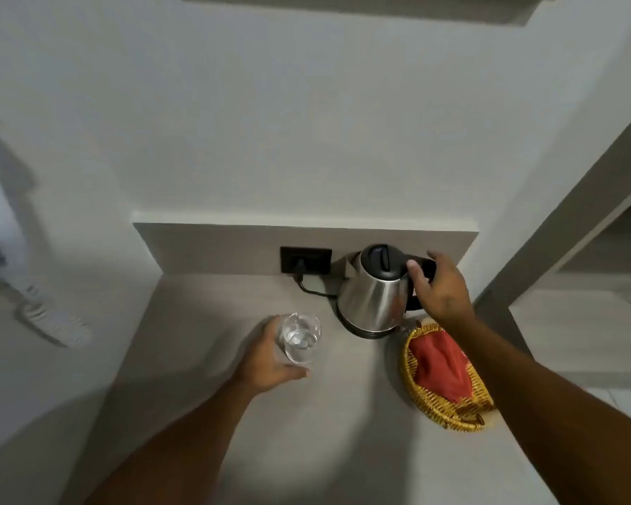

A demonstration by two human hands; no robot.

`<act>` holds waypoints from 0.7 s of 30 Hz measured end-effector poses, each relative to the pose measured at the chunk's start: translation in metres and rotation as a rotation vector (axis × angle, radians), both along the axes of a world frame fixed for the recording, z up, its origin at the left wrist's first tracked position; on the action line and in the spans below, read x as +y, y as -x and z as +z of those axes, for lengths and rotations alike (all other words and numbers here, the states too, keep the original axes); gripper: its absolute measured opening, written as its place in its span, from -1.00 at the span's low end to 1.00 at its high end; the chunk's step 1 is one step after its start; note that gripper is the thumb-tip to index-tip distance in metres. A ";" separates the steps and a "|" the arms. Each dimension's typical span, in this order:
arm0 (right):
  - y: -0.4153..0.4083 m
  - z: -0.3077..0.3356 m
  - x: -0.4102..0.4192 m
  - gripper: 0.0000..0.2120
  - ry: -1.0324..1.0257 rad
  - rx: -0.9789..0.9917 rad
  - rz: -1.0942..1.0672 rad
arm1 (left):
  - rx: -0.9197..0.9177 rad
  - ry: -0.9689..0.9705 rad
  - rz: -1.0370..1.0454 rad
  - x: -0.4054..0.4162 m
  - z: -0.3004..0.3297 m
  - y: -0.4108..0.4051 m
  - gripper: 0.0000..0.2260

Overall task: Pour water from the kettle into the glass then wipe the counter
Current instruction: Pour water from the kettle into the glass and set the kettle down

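Observation:
A steel kettle with a black lid stands on its base at the back of the beige counter. My right hand is at its black handle, fingers curled around it with the thumb by the lid. A clear glass stands on the counter left of the kettle, with some water in it. My left hand wraps its left side. A red cloth lies in a yellow woven basket to the right.
A black wall socket with a plug and cord sits behind the kettle on the low backsplash. The counter ends at a wall edge on the right and drops off on the left, where a white blurred fixture hangs.

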State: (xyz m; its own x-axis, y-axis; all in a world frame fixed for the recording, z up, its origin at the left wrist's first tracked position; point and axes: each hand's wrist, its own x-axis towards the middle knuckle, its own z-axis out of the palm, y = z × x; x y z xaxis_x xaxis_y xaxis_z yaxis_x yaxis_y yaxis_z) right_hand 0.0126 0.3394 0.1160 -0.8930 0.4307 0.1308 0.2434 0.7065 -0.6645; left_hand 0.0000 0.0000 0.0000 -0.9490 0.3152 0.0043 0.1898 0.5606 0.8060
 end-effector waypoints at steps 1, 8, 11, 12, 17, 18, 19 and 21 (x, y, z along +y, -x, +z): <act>0.004 -0.003 0.003 -0.42 0.051 0.036 -0.033 | -0.018 -0.073 0.020 0.001 -0.004 0.001 -0.06; 0.017 -0.020 0.015 -0.71 0.373 0.055 -0.192 | -0.146 -0.132 0.175 0.025 -0.013 0.000 -0.14; 0.024 -0.026 0.018 -0.65 0.459 0.071 -0.231 | -0.150 -0.168 0.200 0.029 -0.014 0.002 -0.23; 0.027 -0.026 0.018 -0.59 0.475 0.066 -0.248 | -0.142 -0.173 0.205 0.029 -0.014 0.001 -0.24; 0.039 -0.030 0.022 -0.40 0.499 0.054 -0.248 | -0.082 -0.194 0.200 0.028 -0.014 0.000 -0.25; 0.040 -0.028 0.021 -0.39 0.483 0.060 -0.250 | -0.082 -0.190 0.195 0.028 -0.013 0.000 -0.25; 0.041 -0.027 0.021 -0.40 0.455 0.066 -0.248 | -0.085 -0.183 0.190 0.028 -0.013 0.000 -0.25; 0.041 -0.021 0.019 -0.41 0.410 0.072 -0.227 | -0.094 -0.175 0.176 0.028 -0.011 0.001 -0.24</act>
